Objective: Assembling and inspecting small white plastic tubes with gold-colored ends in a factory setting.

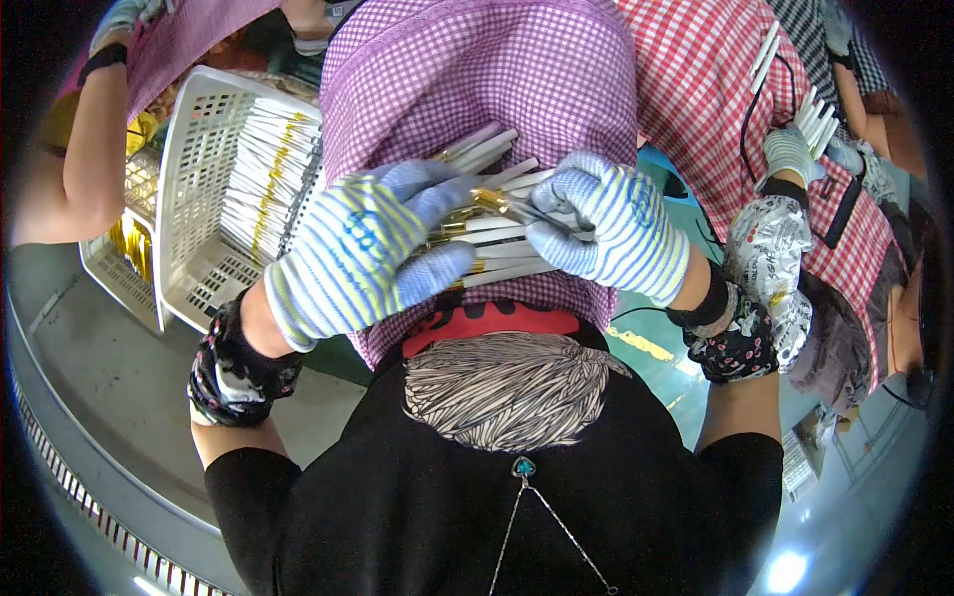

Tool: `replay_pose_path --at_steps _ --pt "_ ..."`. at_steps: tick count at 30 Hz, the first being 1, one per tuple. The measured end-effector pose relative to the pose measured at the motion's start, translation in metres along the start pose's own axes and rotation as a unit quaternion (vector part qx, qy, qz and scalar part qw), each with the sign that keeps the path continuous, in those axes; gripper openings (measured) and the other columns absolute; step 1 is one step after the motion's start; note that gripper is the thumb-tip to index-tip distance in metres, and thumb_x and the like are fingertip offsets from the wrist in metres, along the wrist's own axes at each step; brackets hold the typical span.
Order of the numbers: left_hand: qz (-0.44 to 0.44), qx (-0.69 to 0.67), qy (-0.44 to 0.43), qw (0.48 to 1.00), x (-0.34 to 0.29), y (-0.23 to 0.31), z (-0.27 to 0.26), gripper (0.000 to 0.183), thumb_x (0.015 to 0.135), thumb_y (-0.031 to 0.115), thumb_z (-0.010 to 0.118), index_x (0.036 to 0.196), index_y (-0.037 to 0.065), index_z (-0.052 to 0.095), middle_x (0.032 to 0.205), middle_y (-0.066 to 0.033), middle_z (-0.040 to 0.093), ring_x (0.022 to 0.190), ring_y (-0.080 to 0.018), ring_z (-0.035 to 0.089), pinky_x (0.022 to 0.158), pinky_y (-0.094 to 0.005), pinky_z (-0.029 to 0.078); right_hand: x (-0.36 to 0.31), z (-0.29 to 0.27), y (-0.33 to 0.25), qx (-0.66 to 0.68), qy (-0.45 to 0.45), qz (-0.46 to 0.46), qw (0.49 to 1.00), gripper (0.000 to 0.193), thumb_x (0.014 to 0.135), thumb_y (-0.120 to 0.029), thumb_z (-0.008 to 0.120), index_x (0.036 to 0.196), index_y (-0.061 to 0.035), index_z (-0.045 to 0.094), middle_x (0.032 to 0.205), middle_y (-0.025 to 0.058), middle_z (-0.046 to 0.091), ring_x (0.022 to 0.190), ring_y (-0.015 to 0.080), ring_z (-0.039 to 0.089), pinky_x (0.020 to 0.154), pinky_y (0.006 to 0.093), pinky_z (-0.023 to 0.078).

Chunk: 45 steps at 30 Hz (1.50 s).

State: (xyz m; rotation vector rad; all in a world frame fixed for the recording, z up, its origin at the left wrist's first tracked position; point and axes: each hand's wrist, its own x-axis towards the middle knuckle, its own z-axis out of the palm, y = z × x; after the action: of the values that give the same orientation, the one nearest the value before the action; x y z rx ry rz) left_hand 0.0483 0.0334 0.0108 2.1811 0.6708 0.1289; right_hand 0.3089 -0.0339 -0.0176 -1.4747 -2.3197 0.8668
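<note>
A bundle of slim white sticks with gold ends lies across my lap on a purple checked apron. My left hand, in a striped knit glove, is beside the gold ends, its thumb apart from its fingers. Its fingertips come close to a gold tip. My right hand, gloved alike, is closed with thumb and fingers around white sticks near the middle of the bundle. Something dark and narrow shows between its fingers; I cannot make out what it is.
At left, a white plastic basket holds many white sticks with gold parts. Another basket is beside it. To the right, a person in a red checked apron has a gloved hand by white sticks. Another person's arm reaches in at left.
</note>
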Motion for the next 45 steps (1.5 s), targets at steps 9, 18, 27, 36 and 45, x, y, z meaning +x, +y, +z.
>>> replay_pose_path --at_steps 9,18,27,36,45 --pt "-0.181 -0.353 0.09 0.914 0.008 -0.004 -0.01 0.031 0.101 0.018 0.05 0.124 0.0 0.057 0.099 -0.012 0.069 0.09 -0.0183 0.067 0.08 -0.0281 0.051 0.039 0.017 0.024 -0.133 0.054 -0.108 0.984 0.025 0.093 -0.024 0.049 0.101 -0.0092 0.067 0.093 0.0085 0.067 0.072 0.0244 0.068 0.061 0.0413 0.053" --pt "-0.089 -0.128 0.058 0.986 0.004 -0.019 -0.004 0.034 0.096 0.021 0.055 0.124 0.002 0.059 0.091 -0.015 0.071 0.076 -0.0291 0.069 0.067 -0.0344 0.054 0.078 0.034 0.017 -0.215 -0.128 -0.073 0.965 0.026 0.095 -0.022 0.047 0.098 -0.0071 0.067 0.092 0.013 0.069 0.078 0.0294 0.069 0.061 0.0462 0.053" --pt "-0.081 0.026 0.07 0.994 -0.01 -0.023 -0.009 0.036 0.088 0.018 0.063 0.122 0.005 0.064 0.089 -0.0125 0.071 0.077 -0.0286 0.07 0.071 -0.0345 0.054 0.023 -0.024 0.006 -0.254 -0.093 -0.022 0.962 0.036 0.085 -0.017 0.057 0.119 -0.012 0.062 0.085 0.0055 0.064 0.077 0.0221 0.063 0.07 0.0375 0.049" --pt "-0.035 0.139 0.091 0.986 -0.023 -0.02 -0.008 0.032 0.087 0.022 0.067 0.116 0.009 0.068 0.082 -0.0084 0.07 0.062 -0.0251 0.065 0.057 -0.0352 0.049 -0.015 -0.03 0.01 -0.122 0.063 -0.031 0.99 0.023 0.088 -0.028 0.068 0.099 -0.0085 0.069 0.067 0.0081 0.066 0.056 0.0241 0.062 0.054 0.0389 0.047" --pt "0.032 0.141 0.083 0.986 -0.025 -0.016 -0.003 0.035 0.086 0.028 0.068 0.116 0.01 0.067 0.067 -0.0058 0.063 0.055 -0.0241 0.06 0.051 -0.0355 0.044 -0.012 -0.039 -0.004 -0.118 0.036 -0.086 0.989 0.025 0.086 -0.032 0.068 0.098 -0.0101 0.071 0.069 0.0088 0.066 0.057 0.025 0.062 0.056 0.0398 0.047"
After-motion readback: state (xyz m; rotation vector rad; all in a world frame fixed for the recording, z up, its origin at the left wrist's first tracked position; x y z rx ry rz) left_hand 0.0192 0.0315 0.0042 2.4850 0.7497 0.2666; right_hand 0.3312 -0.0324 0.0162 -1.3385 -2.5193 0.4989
